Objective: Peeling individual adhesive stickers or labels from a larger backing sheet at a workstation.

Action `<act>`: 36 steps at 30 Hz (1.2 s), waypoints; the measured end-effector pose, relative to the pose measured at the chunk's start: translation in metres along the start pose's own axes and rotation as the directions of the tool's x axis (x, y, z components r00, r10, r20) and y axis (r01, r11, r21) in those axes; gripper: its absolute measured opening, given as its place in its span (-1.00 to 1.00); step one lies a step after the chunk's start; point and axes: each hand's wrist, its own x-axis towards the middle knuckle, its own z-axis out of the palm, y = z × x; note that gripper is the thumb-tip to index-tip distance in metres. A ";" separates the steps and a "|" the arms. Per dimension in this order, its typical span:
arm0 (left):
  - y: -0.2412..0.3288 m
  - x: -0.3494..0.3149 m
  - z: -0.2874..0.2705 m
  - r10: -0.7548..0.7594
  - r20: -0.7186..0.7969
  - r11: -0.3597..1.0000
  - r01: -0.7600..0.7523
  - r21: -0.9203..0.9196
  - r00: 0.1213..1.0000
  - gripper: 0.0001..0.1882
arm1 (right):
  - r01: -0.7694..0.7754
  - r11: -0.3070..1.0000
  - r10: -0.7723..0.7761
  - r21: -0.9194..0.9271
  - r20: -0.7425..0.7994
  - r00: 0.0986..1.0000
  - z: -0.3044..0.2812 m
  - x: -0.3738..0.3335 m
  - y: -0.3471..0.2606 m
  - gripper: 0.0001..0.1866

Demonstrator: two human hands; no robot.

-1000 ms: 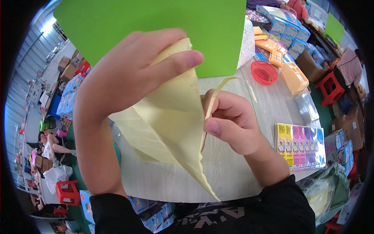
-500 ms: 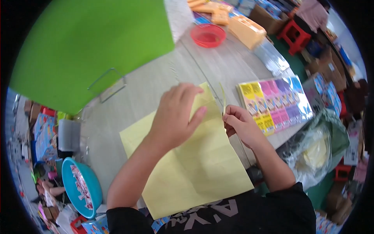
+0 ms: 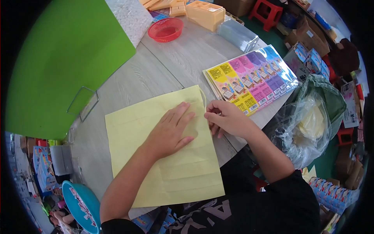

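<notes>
A large pale yellow sheet [image 3: 183, 167], creased in places, lies on the table in front of me and reaches to my shirt. My left hand [image 3: 167, 130] rests flat on its upper middle, fingers stretched out and holding nothing. At the sheet's right edge, my right hand [image 3: 228, 121] pinches a thin pale yellow strip [image 3: 203, 95]. The strip curves up from my fingertips beside the sheet's far right corner. The pinched end of the strip is hidden by the fingers.
Stacked colourful printed sheets [image 3: 253, 80] lie beyond my right hand. A red basket [image 3: 165, 30] sits farther back, near orange plastic pieces [image 3: 204, 15]. A green board [image 3: 66, 58] fills the far left. A turquoise basin [image 3: 83, 204] stands at lower left, clear plastic bags [image 3: 304, 128] at right.
My left hand has come down from above the sheet onto its surface. The strip stood upright away from the sheet; now it curves close to the corner. The whole view has shifted.
</notes>
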 end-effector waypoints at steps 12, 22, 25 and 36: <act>0.023 -0.025 -0.002 0.244 0.112 0.960 -0.256 0.114 0.963 -0.43 | 0.159 0.987 -0.158 0.010 -0.027 0.987 0.038 -0.058 0.043 -0.90; 0.077 0.009 0.035 0.405 0.060 0.912 -0.398 -0.096 0.913 -0.48 | 0.267 0.929 -0.200 0.257 -0.258 0.945 0.033 -0.136 0.102 -0.86; 0.087 0.027 0.044 0.455 0.087 0.890 -0.449 -0.085 0.886 -0.48 | 0.343 0.841 -0.185 0.418 -0.374 0.909 0.032 -0.138 0.132 -0.84; 0.092 0.036 0.044 0.426 0.116 0.905 -0.423 -0.052 0.897 -0.42 | 0.314 0.586 -0.146 0.747 -0.285 0.947 0.032 -0.126 0.163 -0.90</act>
